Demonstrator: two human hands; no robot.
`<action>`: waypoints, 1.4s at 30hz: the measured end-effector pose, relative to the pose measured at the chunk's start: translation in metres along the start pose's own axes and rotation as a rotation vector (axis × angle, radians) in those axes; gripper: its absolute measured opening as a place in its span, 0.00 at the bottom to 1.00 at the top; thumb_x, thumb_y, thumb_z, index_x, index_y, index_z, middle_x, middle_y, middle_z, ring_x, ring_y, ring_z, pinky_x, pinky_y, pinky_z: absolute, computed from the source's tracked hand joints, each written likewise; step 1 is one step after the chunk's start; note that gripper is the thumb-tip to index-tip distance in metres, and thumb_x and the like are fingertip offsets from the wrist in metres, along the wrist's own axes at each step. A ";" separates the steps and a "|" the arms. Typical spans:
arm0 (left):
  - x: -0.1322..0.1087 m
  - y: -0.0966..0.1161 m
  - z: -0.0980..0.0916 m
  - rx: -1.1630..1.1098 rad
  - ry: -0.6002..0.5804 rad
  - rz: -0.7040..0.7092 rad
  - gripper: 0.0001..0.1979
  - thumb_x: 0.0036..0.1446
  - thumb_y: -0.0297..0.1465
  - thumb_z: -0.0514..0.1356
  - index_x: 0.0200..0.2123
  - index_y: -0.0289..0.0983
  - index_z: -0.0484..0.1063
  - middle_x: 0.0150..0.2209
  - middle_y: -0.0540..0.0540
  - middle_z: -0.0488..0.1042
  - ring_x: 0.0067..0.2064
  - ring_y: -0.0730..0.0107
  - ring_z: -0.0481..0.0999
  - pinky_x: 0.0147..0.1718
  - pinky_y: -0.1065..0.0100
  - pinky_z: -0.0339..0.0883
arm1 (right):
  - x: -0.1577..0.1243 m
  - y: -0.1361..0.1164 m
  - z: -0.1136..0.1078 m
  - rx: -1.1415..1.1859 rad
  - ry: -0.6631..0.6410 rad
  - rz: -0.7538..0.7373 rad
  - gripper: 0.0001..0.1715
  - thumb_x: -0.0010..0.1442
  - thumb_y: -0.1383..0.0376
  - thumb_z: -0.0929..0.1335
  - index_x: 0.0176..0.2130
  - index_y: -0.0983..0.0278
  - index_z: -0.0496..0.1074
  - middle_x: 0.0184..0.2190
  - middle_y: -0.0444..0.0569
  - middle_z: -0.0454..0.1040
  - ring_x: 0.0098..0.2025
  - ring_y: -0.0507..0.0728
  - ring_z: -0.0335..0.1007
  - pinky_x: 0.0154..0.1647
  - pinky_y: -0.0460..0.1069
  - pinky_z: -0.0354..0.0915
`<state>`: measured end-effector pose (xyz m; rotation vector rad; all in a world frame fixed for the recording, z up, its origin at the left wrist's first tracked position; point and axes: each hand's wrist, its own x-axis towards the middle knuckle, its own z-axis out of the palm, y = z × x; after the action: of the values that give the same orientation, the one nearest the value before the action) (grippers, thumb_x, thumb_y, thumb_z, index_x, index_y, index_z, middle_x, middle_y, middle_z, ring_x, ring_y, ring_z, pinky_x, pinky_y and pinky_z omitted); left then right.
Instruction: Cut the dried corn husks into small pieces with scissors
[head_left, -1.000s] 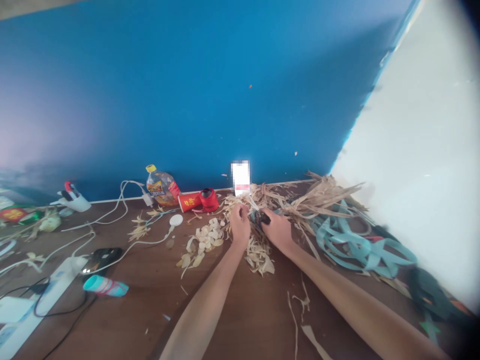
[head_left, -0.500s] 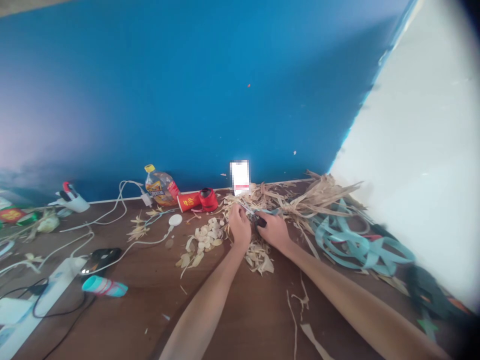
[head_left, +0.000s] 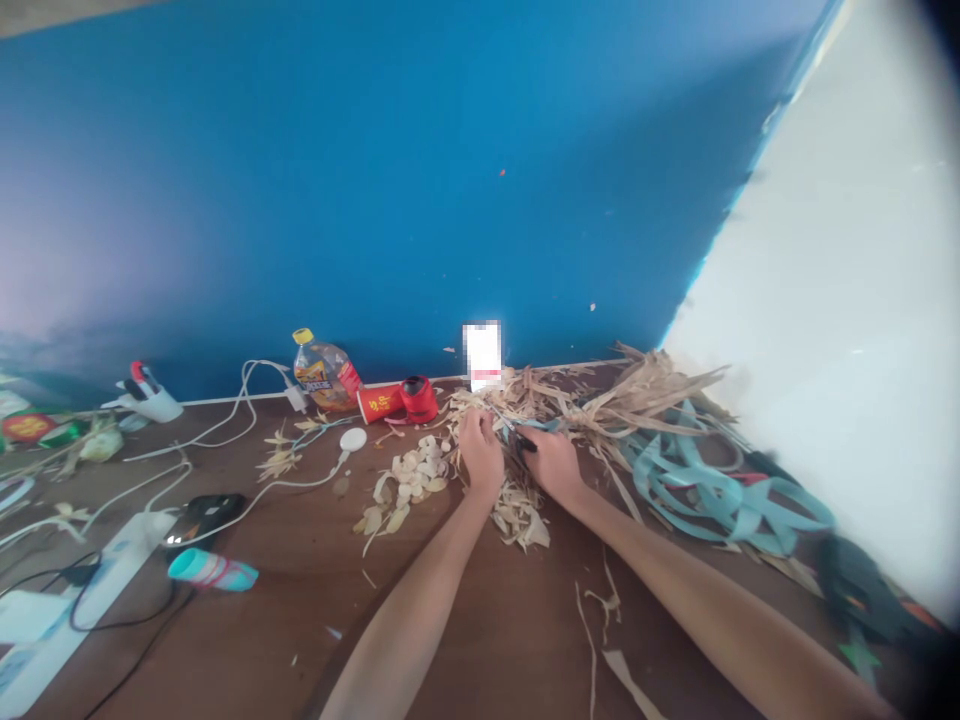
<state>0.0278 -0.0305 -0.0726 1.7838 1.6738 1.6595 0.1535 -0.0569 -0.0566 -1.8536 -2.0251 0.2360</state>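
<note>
My right hand (head_left: 553,462) is closed round the dark handles of scissors (head_left: 527,443), whose blades point up and left toward my left hand (head_left: 481,450). The fingers of that left hand are pinched together beside the blades, and whatever lies between them is too small to make out. Dry, straw-coloured husk strips (head_left: 536,385) spread behind both hands. Below and between the hands lies a heap of husk scraps (head_left: 521,515). Left of my left hand sits a pile of small pale cut pieces (head_left: 416,470).
A glowing phone-like screen (head_left: 484,355) stands by the blue wall. Leftward are a red paper cup (head_left: 380,403), a red roll (head_left: 418,400), a plastic bottle (head_left: 326,375), white cables and a power strip (head_left: 82,610). Light-blue ribbon (head_left: 720,490) and long husks (head_left: 652,390) lie right.
Both hands stay in nearly the same place. The dark scissor handles look narrower in my right hand than before. The whole view has shifted very slightly.
</note>
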 end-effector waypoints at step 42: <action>0.001 -0.010 -0.001 0.115 0.008 0.016 0.03 0.54 0.26 0.57 0.30 0.38 0.65 0.30 0.47 0.70 0.34 0.66 0.69 0.35 0.67 0.61 | -0.007 -0.011 -0.004 -0.077 0.046 0.061 0.25 0.54 0.63 0.64 0.52 0.53 0.69 0.39 0.47 0.78 0.40 0.59 0.74 0.37 0.49 0.62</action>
<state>0.0216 -0.0268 -0.0791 1.8485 1.7965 1.6098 0.1457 -0.0652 -0.0501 -1.9518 -1.9746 0.1321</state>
